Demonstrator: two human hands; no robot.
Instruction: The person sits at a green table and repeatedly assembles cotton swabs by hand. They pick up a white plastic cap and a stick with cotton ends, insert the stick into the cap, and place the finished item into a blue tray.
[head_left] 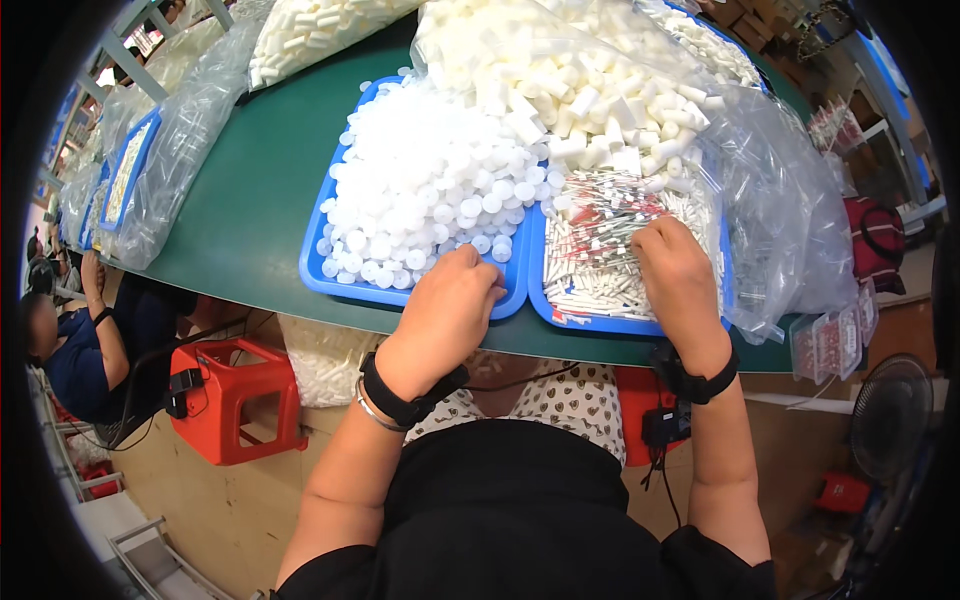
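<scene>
My left hand (447,308) is closed, its curled fingers over the front right corner of a blue tray (322,262). That tray is heaped with small translucent white round caps (440,205). My right hand (678,272) is also closed, thumb and fingers pinched together over a second blue tray (598,322). Inside this one lie many thin white sticks (585,282) and a bundle of thin pieces with red and white ends (615,212), close by my right fingertips. What either hand pinches is hidden by the fingers or too small to make out.
White foam-like cylinders (590,100) spill from a clear bag behind the trays. Another bag of cylinders (320,35) lies farther left on the green table (250,210). Clear plastic (775,200) bunches at the right. A red stool (235,400) and a seated person (85,350) are at left.
</scene>
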